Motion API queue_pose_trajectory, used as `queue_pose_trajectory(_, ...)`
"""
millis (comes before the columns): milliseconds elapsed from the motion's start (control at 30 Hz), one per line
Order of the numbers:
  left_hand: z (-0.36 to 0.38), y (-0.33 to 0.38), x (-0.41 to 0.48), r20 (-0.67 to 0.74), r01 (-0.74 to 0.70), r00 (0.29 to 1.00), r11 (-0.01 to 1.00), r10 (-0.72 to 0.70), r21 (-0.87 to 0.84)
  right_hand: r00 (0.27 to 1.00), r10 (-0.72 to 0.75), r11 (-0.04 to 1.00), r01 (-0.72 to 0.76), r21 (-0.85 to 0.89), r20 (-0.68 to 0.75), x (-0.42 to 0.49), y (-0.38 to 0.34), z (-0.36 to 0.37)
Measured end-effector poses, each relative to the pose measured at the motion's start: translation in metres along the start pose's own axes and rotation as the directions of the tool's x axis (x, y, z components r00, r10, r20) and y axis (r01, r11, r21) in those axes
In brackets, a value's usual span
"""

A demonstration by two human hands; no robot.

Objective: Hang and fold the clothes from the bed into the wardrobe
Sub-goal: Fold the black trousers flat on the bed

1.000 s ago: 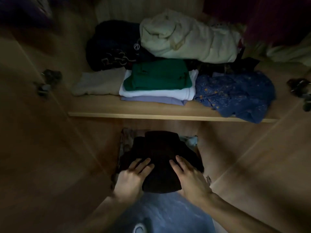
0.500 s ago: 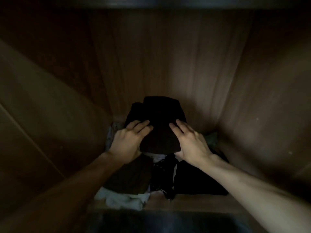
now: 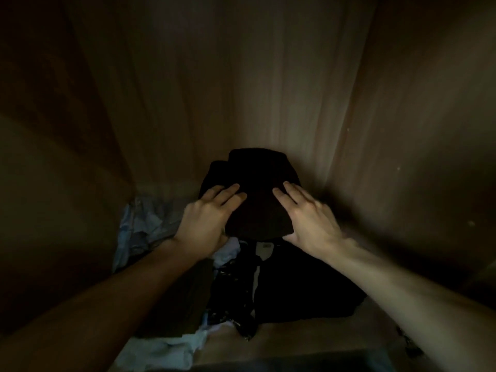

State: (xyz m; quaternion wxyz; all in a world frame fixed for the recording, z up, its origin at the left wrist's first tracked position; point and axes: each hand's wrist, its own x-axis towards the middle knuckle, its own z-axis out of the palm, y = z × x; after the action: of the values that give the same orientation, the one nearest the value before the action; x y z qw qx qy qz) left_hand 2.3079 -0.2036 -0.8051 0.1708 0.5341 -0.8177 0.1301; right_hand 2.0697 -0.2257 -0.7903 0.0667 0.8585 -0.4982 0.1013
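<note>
Pressing on the folded black garment point(image 3: 257, 167), left hand point(image 3: 205, 221) and right hand point(image 3: 308, 218) lie flat, fingers straight, gripping nothing; the garment sits against the wardrobe's back panel point(image 3: 241, 76)

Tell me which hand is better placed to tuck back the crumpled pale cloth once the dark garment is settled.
Left, probably. The left hand rests on the folded dark garment just beside the crumpled pale cloth; the right hand lies across the garment from it.
</note>
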Motion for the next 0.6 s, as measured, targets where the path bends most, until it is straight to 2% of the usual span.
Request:
queue_pose_trajectory(133, 0.044, 0.009, 0.036, -0.083, -0.036, 0.996, 0.999, 0.034, -0.031, 0.995, 0.040, 0.997, -0.047, -0.069, -0.094, 0.005, 0.037, 0.022)
queue_pose_trajectory(233, 0.106, 0.029, 0.044, -0.133, -0.039, 0.991, 0.997, 0.029, -0.069, 0.983, 0.090, 0.993, -0.101, -0.062, -0.161, -0.009, 0.070, 0.072)
queue_pose_trajectory(267, 0.135, 0.038, 0.040, -0.099, -0.035, 0.995, 0.995, 0.026, -0.093, 0.986, 0.111, 0.991, -0.119, -0.066, -0.123, -0.017, 0.081, 0.098)
queue_pose_trajectory(333, 0.201, 0.059, 0.023, 0.067, -0.018, 0.997, 0.990, 0.028, -0.141, 0.986, 0.163, 0.986, -0.162, -0.029, 0.042, -0.039, 0.089, 0.155)
queue_pose_trajectory(433, 0.264, 0.088, -0.012, 0.348, 0.080, 0.938, 0.975, -0.003, -0.207, 0.962, 0.205, 0.969, -0.225, 0.099, 0.182, -0.067, 0.081, 0.223)
queue_pose_trajectory(467, 0.271, 0.091, -0.021, 0.412, 0.128, 0.910, 0.974, -0.040, -0.188, 0.945, 0.194, 0.971, -0.223, 0.084, 0.265, -0.071, 0.080, 0.233)
queue_pose_trajectory(500, 0.272, 0.091, -0.028, 0.466, 0.143, 0.883, 0.978, -0.057, -0.151, 0.937, 0.199, 0.973, -0.224, 0.055, 0.287, -0.071, 0.080, 0.234)
queue_pose_trajectory(567, 0.259, 0.089, -0.031, 0.510, 0.100, 0.860, 0.989, -0.029, -0.112, 0.936, 0.149, 0.985, -0.168, 0.032, 0.318, -0.067, 0.085, 0.227)
queue_pose_trajectory(600, 0.249, 0.086, -0.028, 0.515, 0.089, 0.857, 0.988, -0.013, -0.124, 0.912, 0.136, 0.986, -0.163, 0.039, 0.386, -0.066, 0.090, 0.220)
